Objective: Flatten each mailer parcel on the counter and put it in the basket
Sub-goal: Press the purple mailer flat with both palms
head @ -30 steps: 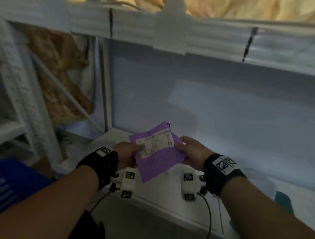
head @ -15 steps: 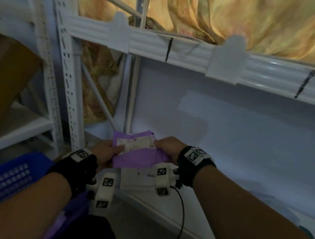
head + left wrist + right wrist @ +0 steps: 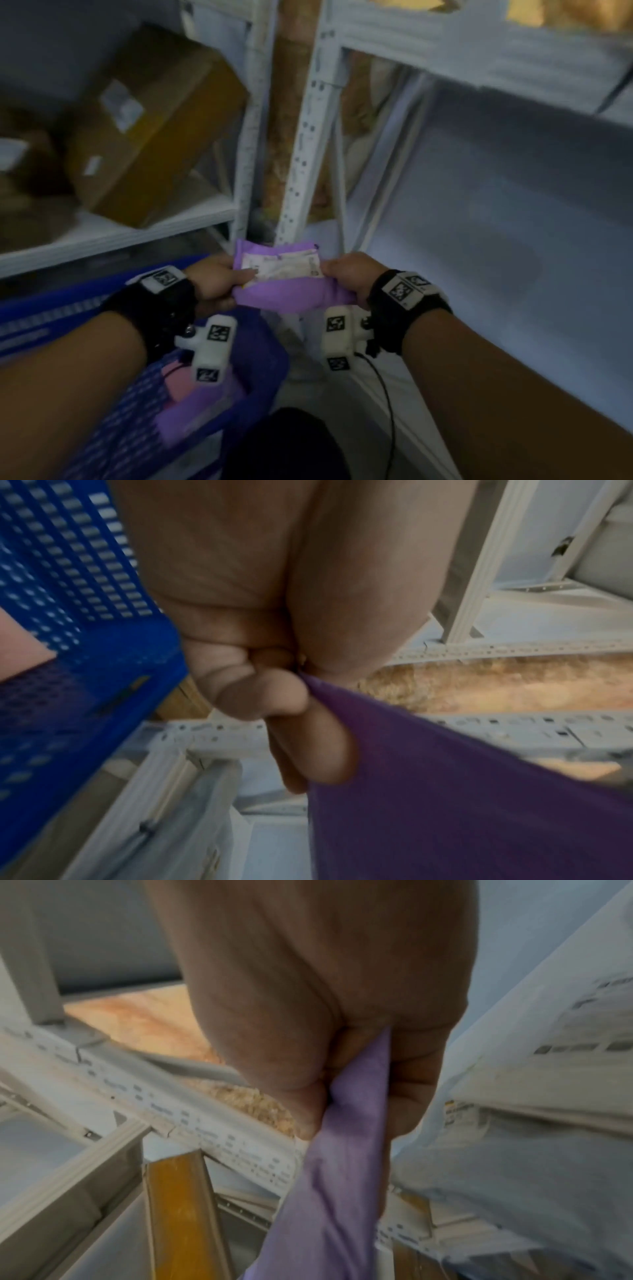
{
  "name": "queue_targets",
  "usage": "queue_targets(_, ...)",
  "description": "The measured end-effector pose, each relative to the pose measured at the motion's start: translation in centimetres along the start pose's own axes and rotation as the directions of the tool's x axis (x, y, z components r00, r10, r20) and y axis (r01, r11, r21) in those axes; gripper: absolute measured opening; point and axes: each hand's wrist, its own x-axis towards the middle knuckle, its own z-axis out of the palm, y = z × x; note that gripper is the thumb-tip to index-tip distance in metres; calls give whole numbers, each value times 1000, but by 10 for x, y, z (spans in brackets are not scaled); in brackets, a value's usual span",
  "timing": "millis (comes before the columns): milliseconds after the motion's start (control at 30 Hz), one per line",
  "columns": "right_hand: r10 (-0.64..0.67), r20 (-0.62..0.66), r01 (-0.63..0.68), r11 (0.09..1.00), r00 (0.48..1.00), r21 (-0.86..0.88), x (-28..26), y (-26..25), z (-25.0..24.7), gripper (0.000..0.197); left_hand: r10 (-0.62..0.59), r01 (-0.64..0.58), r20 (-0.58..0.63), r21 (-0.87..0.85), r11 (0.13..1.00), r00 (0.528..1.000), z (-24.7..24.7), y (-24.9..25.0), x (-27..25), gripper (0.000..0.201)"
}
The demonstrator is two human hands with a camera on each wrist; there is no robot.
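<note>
A purple mailer parcel (image 3: 287, 294) with a white shipping label hangs in the air between both hands. My left hand (image 3: 219, 281) pinches its left edge and my right hand (image 3: 346, 274) grips its right edge. The left wrist view shows fingers (image 3: 274, 696) curled onto the purple mailer parcel (image 3: 445, 791). In the right wrist view the purple mailer parcel (image 3: 346, 1123) runs out from between thumb and fingers. A blue perforated basket (image 3: 260, 349) sits below and left of the hands, holding purple and pink parcels (image 3: 191, 397). The basket wall (image 3: 68, 647) is close beside my left hand.
A white metal shelf upright (image 3: 308, 137) stands just behind the parcel. Cardboard boxes (image 3: 150, 123) lie on the left shelf. The white counter shelf (image 3: 479, 274) stretches to the right. A pale parcel with a label (image 3: 514, 1123) lies near my right hand.
The view has swung left and down, bringing the blue basket and cardboard boxes into sight. Both hands still hold the purple mailer, now carried left over the basket's edge.
</note>
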Motion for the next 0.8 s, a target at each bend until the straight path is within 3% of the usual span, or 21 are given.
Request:
queue_targets(167, -41, 108, 46, 998, 993, -45, 38, -25, 58, 16, -48, 54, -132, 37, 998, 990, -57, -26, -6, 14)
queue_targets(233, -51, 155, 58, 998, 987, -40, 51, -28, 76, 14, -70, 68, -118, -27, 997, 991, -72, -40, -8, 13)
queue_targets(333, -57, 219, 63, 998, 974, -20, 62, -32, 103, 12, -151, 127, -196, -130, 983, 969, -91, -62, -10, 12)
queue_targets(467, -27, 277, 12, 998, 961, 53, 69, -29, 142, 32, -270, 247, -309, -113, 962, 912, -114, -88, -10, 26)
queue_targets(533, -29, 301, 25, 1000, 953, 18, 72, -26, 164, 37, -324, 304, -336, -110, 946, 884, -124, -102, -9, 23)
queue_targets(633, -51, 315, 56, 998, 948, -7, 88, -21, 192, 35, -361, 336, -345, -132, 932, 866, -133, -120, -3, 8)
queue_targets(800, -131, 265, 141, 990, 955, -20, 125, -8, 234, 20, -362, 333, -366, -142, 932, 857, -149, -157, 27, 18)
